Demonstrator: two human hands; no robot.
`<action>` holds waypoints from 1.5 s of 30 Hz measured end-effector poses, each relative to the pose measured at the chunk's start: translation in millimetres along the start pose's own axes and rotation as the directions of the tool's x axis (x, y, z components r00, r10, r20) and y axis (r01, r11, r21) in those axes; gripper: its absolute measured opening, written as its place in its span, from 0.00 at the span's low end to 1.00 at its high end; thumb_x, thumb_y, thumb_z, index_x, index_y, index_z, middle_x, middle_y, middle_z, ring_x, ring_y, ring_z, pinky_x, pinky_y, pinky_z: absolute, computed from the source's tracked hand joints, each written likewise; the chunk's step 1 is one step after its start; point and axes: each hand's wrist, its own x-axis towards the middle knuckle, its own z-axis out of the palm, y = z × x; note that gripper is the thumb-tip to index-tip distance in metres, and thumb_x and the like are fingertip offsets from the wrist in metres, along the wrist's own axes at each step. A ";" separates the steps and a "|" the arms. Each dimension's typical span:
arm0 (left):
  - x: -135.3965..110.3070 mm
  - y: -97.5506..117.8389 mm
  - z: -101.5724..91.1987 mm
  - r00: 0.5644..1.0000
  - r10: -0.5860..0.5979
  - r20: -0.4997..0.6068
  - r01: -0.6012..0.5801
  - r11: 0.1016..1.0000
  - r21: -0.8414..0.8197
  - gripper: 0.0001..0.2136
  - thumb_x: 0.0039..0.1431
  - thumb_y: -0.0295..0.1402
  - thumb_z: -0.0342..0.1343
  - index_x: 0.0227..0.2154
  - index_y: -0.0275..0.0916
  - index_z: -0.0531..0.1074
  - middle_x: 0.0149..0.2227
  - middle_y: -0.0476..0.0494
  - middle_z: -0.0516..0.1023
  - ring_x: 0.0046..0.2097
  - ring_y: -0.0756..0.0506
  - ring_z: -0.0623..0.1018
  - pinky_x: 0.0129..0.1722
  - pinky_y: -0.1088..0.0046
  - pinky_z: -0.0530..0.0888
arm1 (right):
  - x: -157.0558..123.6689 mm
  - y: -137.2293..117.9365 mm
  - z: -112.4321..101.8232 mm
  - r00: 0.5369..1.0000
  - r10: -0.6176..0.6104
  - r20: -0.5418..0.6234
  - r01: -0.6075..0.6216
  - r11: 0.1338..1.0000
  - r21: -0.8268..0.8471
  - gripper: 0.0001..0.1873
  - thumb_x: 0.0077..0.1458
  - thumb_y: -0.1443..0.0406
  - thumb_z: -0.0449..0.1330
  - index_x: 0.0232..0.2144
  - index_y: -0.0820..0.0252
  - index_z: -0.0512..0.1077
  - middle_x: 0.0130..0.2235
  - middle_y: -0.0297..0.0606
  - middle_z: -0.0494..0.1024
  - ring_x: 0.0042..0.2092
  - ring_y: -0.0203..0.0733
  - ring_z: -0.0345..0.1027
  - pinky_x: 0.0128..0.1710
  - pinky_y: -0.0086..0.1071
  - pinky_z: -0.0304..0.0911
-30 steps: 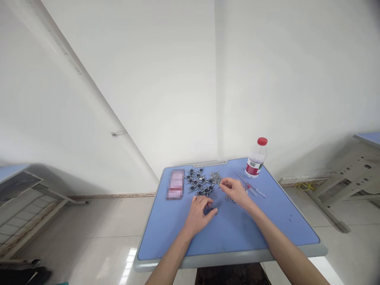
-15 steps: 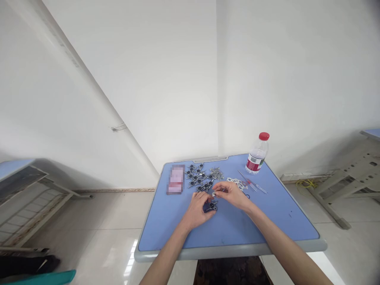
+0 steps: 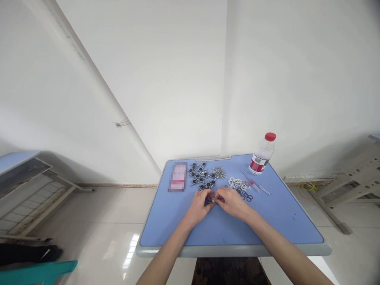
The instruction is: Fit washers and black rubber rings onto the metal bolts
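The left hand [image 3: 198, 206] grips a small metal part [image 3: 214, 201] over the desk [image 3: 175, 233], apparently to steady it; the right hand [image 3: 233, 202] pinches its opposite side (contact detail hidden). Rings [image 3: 249, 197] lie nearby, presumably for easy reach.

Shiny metal parts [image 3: 202, 179], matt plastic-looking desktop [image 3: 178, 221].
Lower centre: parts look bare metal, smooth black discs [image 3: 206, 174]. Right of frame: clear glossy plastic bottle [image 3: 263, 152], smooth red plastic cap [image 3: 270, 136]. Lower left: floor [image 3: 118, 209] polished, reflective. Top: wall [image 3: 166, 79] smooth, matt.
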 end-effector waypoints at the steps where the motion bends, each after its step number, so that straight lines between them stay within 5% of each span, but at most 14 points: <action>1: 0.0 0.2 0.1 1.000 0.003 -0.001 -0.003 1.000 0.002 0.13 0.54 0.24 0.56 0.42 0.42 0.68 0.40 0.48 0.76 0.42 0.44 0.74 0.45 0.64 0.69 | -0.1 0.0 1.2 1.000 -0.013 -0.007 0.013 1.000 -0.019 0.09 0.52 0.76 0.57 0.29 0.59 0.71 0.30 0.35 0.75 0.32 0.39 0.67 0.34 0.30 0.59; 22: 3.3 -3.0 1.5 0.999 0.045 -0.007 -0.044 0.999 0.021 0.05 0.55 0.24 0.56 0.33 0.41 0.70 0.34 0.50 0.75 0.39 0.45 0.73 0.42 0.67 0.67 | -0.1 -7.3 -1.8 0.999 -0.039 0.030 0.043 0.991 -0.129 0.08 0.55 0.75 0.56 0.28 0.59 0.72 0.29 0.36 0.74 0.32 0.40 0.67 0.34 0.31 0.59; 27: 2.8 -2.8 2.0 0.998 0.056 -0.019 -0.056 0.998 0.027 0.05 0.54 0.26 0.58 0.33 0.41 0.70 0.34 0.50 0.75 0.39 0.46 0.74 0.43 0.67 0.67 | 3.9 2.9 -21.3 0.993 0.043 -0.106 -0.040 0.999 0.027 0.09 0.60 0.68 0.53 0.32 0.57 0.74 0.32 0.36 0.76 0.34 0.39 0.68 0.35 0.31 0.60; 32: 2.0 1.0 -1.6 0.999 0.053 0.003 -0.053 0.999 0.004 0.04 0.57 0.30 0.57 0.36 0.42 0.71 0.36 0.49 0.75 0.40 0.46 0.73 0.45 0.67 0.67 | 2.5 30.1 -57.9 0.925 0.255 -0.281 -0.240 0.967 0.086 0.12 0.60 0.62 0.53 0.29 0.59 0.73 0.28 0.35 0.75 0.30 0.38 0.65 0.31 0.31 0.58; 39: 5.6 -3.3 -2.3 0.999 0.006 0.036 -0.005 1.000 -0.026 0.02 0.59 0.31 0.56 0.35 0.42 0.71 0.37 0.48 0.75 0.41 0.44 0.72 0.46 0.64 0.68 | -18.5 61.4 -96.0 0.872 0.483 0.080 -0.488 0.871 0.057 0.07 0.51 0.66 0.57 0.26 0.61 0.74 0.26 0.32 0.76 0.29 0.36 0.66 0.28 0.27 0.57; 45: 6.8 -6.5 -2.1 0.999 0.013 0.039 -0.012 1.000 -0.027 0.03 0.58 0.31 0.56 0.36 0.42 0.72 0.36 0.48 0.75 0.41 0.44 0.72 0.46 0.64 0.68 | -22.2 66.4 -93.2 0.811 0.573 0.117 -0.564 0.819 -0.104 0.02 0.44 0.70 0.60 0.24 0.61 0.73 0.26 0.34 0.76 0.29 0.36 0.66 0.25 0.27 0.50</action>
